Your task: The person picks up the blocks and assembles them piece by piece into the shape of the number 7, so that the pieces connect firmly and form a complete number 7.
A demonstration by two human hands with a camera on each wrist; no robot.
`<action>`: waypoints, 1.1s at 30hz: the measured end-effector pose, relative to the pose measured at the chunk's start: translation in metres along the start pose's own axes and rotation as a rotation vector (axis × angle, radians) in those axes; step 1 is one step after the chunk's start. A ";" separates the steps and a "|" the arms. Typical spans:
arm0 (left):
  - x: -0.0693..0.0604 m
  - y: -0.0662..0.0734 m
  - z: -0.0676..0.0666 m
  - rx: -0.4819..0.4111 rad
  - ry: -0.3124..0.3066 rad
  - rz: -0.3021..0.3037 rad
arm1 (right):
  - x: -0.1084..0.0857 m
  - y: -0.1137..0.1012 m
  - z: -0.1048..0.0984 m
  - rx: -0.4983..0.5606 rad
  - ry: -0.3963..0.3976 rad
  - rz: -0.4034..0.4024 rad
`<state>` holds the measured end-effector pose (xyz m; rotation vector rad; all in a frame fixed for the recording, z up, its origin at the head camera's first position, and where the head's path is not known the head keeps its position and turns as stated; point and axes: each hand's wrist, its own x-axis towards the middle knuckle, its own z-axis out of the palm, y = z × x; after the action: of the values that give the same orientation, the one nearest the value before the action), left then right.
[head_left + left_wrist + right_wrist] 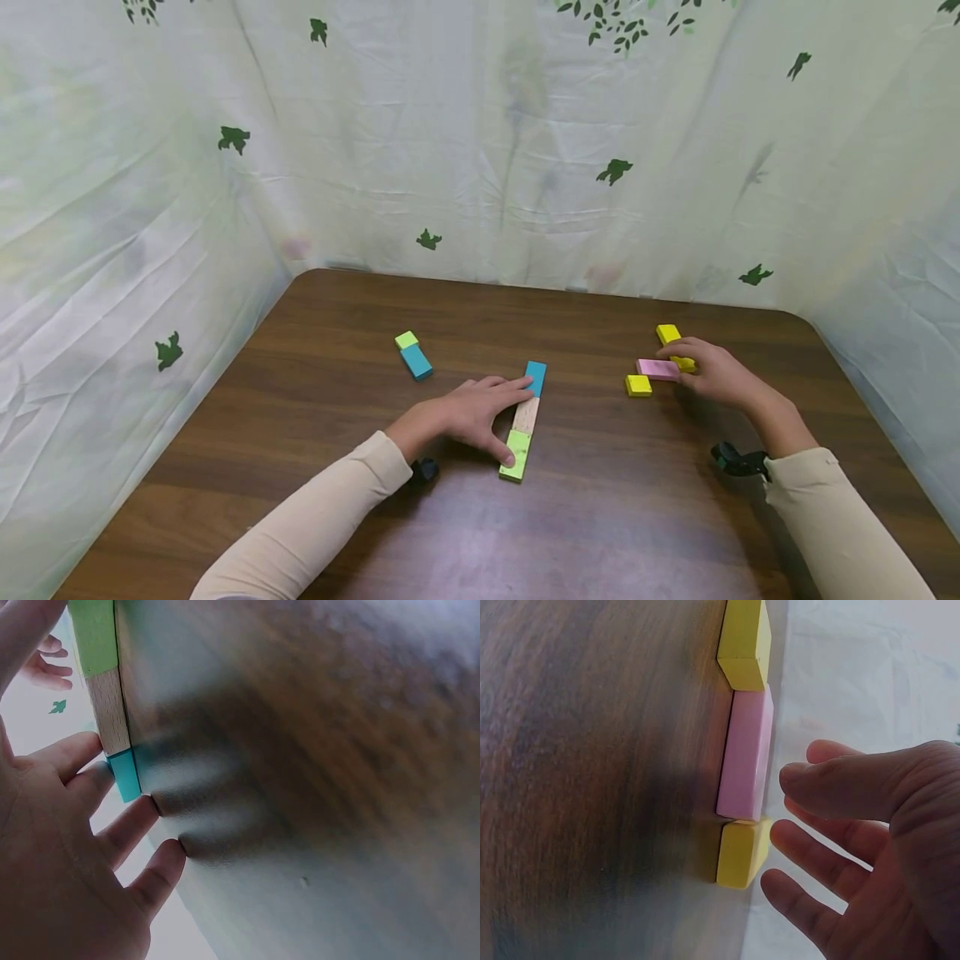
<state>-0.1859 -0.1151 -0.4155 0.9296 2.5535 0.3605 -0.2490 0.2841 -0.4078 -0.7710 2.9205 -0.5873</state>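
Note:
A straight row of a blue block (536, 375), a bare wood block (527, 415) and a green block (517, 454) lies mid-table. My left hand (476, 414) spreads over its left side, thumb on the green block and fingertips at the blue one; in the left wrist view its other fingers (157, 874) reach the tabletop. On the right, my right hand (717, 372) hovers with loosely bent fingers by a pink block (657, 370), which lies between yellow blocks (638, 386) (742, 855). The right wrist view shows nothing held. Fingers partly cover the far yellow pieces (668, 333).
At the left of the brown table (337, 333), a small green block (407, 339) lies end to end with a blue block (416, 362). A pale curtain (465, 150) with dark green leaf shapes hangs behind the table and along both sides.

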 end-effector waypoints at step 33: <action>0.002 0.000 0.001 -0.007 -0.003 -0.020 | 0.008 0.001 0.007 -0.017 0.006 -0.004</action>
<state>-0.1864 -0.1139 -0.4168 0.9008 2.5548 0.3620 -0.2551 0.2790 -0.4144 -0.7790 2.9336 -0.5662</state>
